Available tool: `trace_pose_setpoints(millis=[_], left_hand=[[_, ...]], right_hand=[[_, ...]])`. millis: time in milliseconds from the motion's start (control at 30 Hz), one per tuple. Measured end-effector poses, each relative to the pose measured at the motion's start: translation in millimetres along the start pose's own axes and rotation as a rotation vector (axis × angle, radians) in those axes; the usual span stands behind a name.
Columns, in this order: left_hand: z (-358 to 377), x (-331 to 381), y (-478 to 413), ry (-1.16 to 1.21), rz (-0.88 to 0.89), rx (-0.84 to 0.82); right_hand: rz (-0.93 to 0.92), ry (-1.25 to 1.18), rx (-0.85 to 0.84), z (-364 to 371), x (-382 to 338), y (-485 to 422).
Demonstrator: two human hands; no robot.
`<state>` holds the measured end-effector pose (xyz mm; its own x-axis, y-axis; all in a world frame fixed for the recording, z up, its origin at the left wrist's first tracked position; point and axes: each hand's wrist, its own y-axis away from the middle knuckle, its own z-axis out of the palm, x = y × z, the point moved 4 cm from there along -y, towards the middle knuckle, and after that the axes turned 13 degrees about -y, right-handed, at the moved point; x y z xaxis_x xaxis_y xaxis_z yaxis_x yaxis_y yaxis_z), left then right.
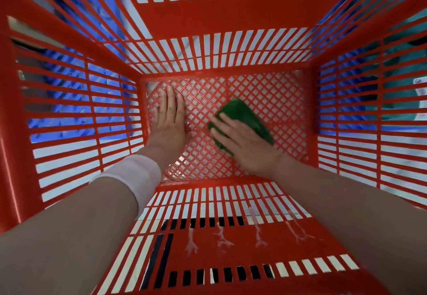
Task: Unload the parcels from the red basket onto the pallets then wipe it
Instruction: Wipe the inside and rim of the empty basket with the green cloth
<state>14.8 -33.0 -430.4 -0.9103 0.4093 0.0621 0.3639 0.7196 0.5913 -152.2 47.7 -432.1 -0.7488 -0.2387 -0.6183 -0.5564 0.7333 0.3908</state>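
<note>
Plainly the unloading is done, since no parcel shows inside the red basket (221, 15), and the step in hand looks to be the wipe. Both hands are down at the bottom. The left hand (169, 119) lies flat with straight fingers on the mesh floor (272, 100), near its left edge, bracing. The right hand (245, 141) lies spread and flat on a green cloth (242, 114), pressing it against the mesh toward the middle rather than clutching it. To do this well, I judge, the cloth should travel in overlapping passes from one wall to the other, with firm pressure so it reaches into the diamond openings. The bracing hand should shift aside so its patch gets wiped too. Pale branching streaks (221, 239) mark the near wall and probably need a pass afterwards.
</note>
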Motion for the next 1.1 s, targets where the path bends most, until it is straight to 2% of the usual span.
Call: trace_pose_setpoints(millis=[100, 167, 200, 300, 367, 433, 467, 567, 634, 700, 800, 867, 967, 1100], left_hand=[[0.7, -1.5, 0.0, -0.002, -0.001, -0.008], [-0.5, -1.0, 0.4, -0.004, -0.001, -0.021], [-0.6, -0.6, 0.1, -0.01, -0.002, -0.031], [-6.1, -0.7, 0.3, -0.016, -0.007, -0.069], [-9.6, -2.0, -0.2, -0.022, -0.006, -0.12], [-19.0, -0.8, -0.6, -0.054, -0.006, -0.209], [-28.0, -0.1, 2.5, -0.046, -0.019, -0.273], [-73.8, 5.2, 36.9, 0.097, -0.032, -0.389], [-107.2, 5.3, 82.9, 0.189, -0.015, -0.356], [-130.0, 0.2, 135.6, 0.269, -0.034, -0.243], [-141.8, -5.5, 203.8, 0.303, -0.092, -0.076], [-134.3, -8.8, 228.0, 0.279, -0.125, -0.048], [-117.0, -10.4, 246.1, 0.243, -0.049, -0.006], [-99.6, -11.9, 249.5, 0.175, 0.064, 0.013]], right_hand=[[-0.422, 0.133, -0.29, 6.2, -9.1, 13.7], [-0.503, 0.196, -0.409, -4.8, 0.8, 26.9], [-0.477, 0.225, -0.436, -14.0, 8.8, 32.6], [-0.321, 0.21, -0.321, -41.8, 16.1, 36.9], [-0.047, 0.051, -0.302, -49.3, 1.6, 32.1], [0.298, -0.215, -0.272, -53.6, -13.9, 26.3], [0.371, -0.325, -0.222, -55.5, -22.3, 23.5], [0.464, -0.645, -0.246, -60.8, -46.8, 26.1], [0.509, -0.773, -0.337, -58.1, -62.1, 33.1], [0.497, -0.832, -0.363, -54.4, -76.0, 33.4], [0.483, -0.845, -0.39, -43.1, -91.6, 23.8], [0.481, -0.778, -0.421, -36.3, -100.5, 15.9], [0.471, -0.688, -0.478, -26.9, -110.1, 10.2], [0.531, -0.654, -0.46, -32.5, -113.4, 10.1]])
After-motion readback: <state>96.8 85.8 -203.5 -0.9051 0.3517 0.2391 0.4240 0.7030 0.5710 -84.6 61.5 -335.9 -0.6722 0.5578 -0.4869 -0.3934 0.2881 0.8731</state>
